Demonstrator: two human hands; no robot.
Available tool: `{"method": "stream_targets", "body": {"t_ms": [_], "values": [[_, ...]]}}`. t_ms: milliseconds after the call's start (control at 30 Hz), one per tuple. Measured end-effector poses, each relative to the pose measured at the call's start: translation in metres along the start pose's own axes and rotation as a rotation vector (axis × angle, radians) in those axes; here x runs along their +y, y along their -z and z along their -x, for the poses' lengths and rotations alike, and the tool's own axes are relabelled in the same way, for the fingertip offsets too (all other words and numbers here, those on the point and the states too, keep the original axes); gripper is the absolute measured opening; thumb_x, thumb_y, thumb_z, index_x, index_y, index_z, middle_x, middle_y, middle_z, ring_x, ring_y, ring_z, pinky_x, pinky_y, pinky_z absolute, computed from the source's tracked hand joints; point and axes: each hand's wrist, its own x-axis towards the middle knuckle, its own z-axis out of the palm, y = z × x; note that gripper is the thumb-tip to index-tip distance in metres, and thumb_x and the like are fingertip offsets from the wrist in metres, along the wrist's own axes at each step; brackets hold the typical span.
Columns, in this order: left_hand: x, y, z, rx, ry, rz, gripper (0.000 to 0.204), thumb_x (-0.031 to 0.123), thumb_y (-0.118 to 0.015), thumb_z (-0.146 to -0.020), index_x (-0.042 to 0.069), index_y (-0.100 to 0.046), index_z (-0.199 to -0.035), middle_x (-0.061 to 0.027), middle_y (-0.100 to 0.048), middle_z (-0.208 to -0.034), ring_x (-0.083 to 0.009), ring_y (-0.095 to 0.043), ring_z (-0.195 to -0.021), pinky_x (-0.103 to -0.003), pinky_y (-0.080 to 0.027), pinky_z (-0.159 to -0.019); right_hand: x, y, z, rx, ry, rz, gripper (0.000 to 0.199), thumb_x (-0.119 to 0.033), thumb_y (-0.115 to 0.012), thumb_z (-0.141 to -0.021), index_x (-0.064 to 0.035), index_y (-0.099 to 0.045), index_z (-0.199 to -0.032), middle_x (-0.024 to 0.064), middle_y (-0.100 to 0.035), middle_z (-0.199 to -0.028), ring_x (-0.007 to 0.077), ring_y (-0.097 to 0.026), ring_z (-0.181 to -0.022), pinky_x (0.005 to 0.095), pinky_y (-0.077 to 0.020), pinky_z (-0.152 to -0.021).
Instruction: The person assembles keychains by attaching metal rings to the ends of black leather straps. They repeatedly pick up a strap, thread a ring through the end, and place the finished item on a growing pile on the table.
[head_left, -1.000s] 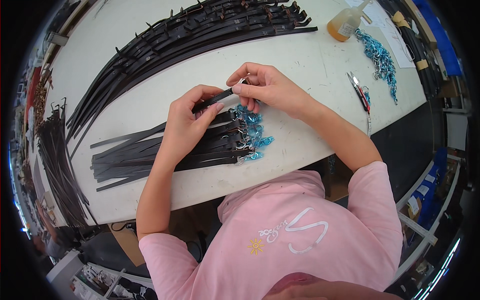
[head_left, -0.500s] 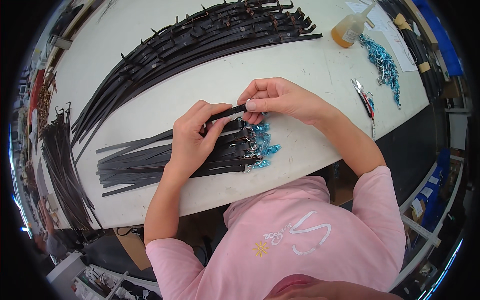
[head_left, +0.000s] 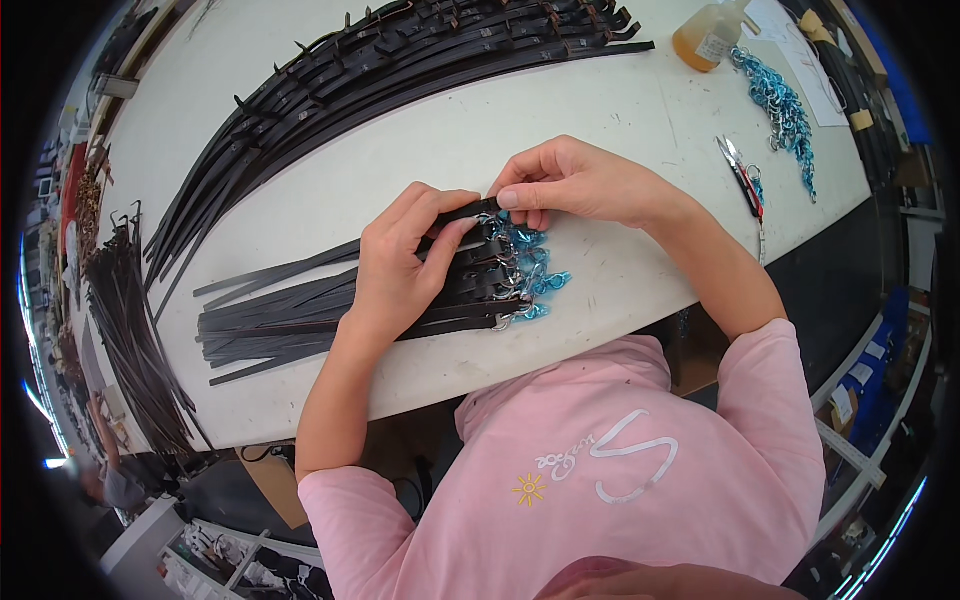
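Between both hands runs a black strap (head_left: 461, 213) with its end pointing right. My left hand (head_left: 407, 255) pinches it between thumb and fingers a little short of that end. At the tip, my right hand (head_left: 545, 188) closes thumb and fingertips on the strap end; the metal piece there is mostly hidden by the fingers. Below the hands lies a bundle of finished-looking black straps (head_left: 275, 320), their right ends carrying silver rings and blue-wrapped metal hardware (head_left: 535, 270).
A long row of black straps (head_left: 400, 75) lies across the far table. More straps (head_left: 135, 340) hang over the left edge. At right are red-handled snips (head_left: 742, 180), a blue-wrapped chain heap (head_left: 780, 110) and a bottle of amber liquid (head_left: 705, 40).
The view has shifted slightly, so the table things sit a little differently. My right fingers have closed in over the strap end, covering the ring that showed at the thumb.
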Motion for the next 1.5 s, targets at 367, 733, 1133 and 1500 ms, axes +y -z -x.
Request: {"method": "stream_targets", "body": {"t_ms": [367, 733, 1133, 1500], "values": [[-0.006, -0.006, -0.002, -0.003, 0.042, -0.014, 0.018, 0.000, -0.071, -0.089, 0.002, -0.070, -0.107, -0.0088, -0.064, -0.084, -0.0181, -0.063, -0.071, -0.028, -0.052, -0.065, 0.001, -0.002, -0.002, 0.092, 0.016, 0.115, 0.027, -0.027, -0.069, -0.097, -0.0006, -0.073, -0.101, 0.0009, -0.064, -0.082, 0.0070, -0.060, -0.076, 0.0212, -0.0509, -0.068], [-0.007, -0.009, -0.003, 0.019, 0.069, 0.019, 0.016, 0.001, -0.072, -0.089, 0.001, -0.071, -0.105, -0.0082, -0.066, -0.085, -0.0164, -0.064, -0.072, -0.027, -0.051, -0.067, 0.001, 0.000, -0.002, 0.079, 0.017, 0.097, 0.028, -0.028, -0.069, -0.096, -0.0005, -0.073, -0.099, 0.0005, -0.064, -0.081, 0.0069, -0.060, -0.075, 0.0208, -0.0512, -0.068], [-0.009, -0.009, -0.002, 0.020, 0.081, 0.032, 0.016, 0.001, -0.072, -0.089, 0.000, -0.071, -0.105, -0.0084, -0.066, -0.085, -0.0159, -0.064, -0.072, -0.027, -0.051, -0.067, 0.002, -0.002, -0.004, 0.094, 0.025, 0.093, 0.029, -0.029, -0.069, -0.096, -0.0001, -0.073, -0.099, 0.0006, -0.063, -0.080, 0.0066, -0.060, -0.073, 0.0206, -0.0515, -0.067], [-0.011, -0.010, -0.001, 0.018, 0.089, 0.038, 0.017, 0.001, -0.072, -0.089, 0.000, -0.071, -0.106, -0.0083, -0.068, -0.088, -0.0154, -0.064, -0.074, -0.027, -0.051, -0.069, 0.003, -0.004, -0.005, 0.110, 0.009, 0.118, 0.029, -0.030, -0.070, -0.096, -0.0009, -0.072, -0.099, 0.0000, -0.062, -0.079, 0.0062, -0.059, -0.070, 0.0203, -0.0513, -0.065]]}}
